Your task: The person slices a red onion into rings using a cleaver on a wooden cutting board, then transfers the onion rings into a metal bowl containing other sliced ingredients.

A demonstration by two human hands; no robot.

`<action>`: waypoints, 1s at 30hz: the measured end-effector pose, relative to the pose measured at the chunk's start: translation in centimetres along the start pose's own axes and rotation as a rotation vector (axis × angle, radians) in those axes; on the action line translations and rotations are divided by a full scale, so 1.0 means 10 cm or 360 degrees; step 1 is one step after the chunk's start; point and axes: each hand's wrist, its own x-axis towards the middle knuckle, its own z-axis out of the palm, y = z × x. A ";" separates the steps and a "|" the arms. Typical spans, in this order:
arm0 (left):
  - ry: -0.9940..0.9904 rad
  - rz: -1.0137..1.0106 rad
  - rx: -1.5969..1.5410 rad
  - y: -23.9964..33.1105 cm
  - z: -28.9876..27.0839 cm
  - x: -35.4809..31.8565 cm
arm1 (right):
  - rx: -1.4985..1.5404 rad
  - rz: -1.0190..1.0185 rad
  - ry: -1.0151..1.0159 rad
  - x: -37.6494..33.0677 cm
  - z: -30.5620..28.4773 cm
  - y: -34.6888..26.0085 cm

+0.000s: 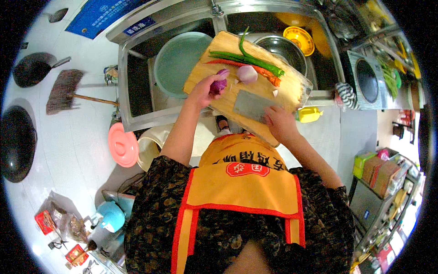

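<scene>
Left hand [203, 91] grips a red onion half [219, 84]; right hand [279, 123] hides the grasped cleaver's [251, 106] handle.

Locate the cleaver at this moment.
In the head view, the cleaver lies flat on the wooden cutting board's near edge, its handle under the right hand, right of the left hand holding a purple onion.

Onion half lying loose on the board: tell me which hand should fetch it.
Left, probably. The left hand already holds a purple onion piece right beside the loose onion half on the board. The right hand grips the cleaver, nearer the body.
</scene>
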 end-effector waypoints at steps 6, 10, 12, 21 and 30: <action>-0.0106 -0.0021 -0.0121 -0.12 0.07 -0.58 | 0.1204 -0.0626 0.0389 0.91 -0.45 -0.60; -0.0215 -0.0068 -0.0040 -0.14 -0.17 -1.05 | 0.1150 -0.1141 0.0085 1.23 -0.29 -1.00; -0.0079 0.0039 -0.0077 -0.19 -0.29 -1.35 | 0.1070 -0.1291 0.0029 1.27 -0.23 -1.29; 0.0191 0.0618 -0.0504 -0.96 -1.20 -3.04 | 0.1190 -0.1383 -0.0340 0.80 0.14 -3.16; 0.1047 0.0962 -0.0739 -2.45 -1.85 -5.52 | 0.1358 -0.1898 -0.0781 -0.49 1.22 -5.53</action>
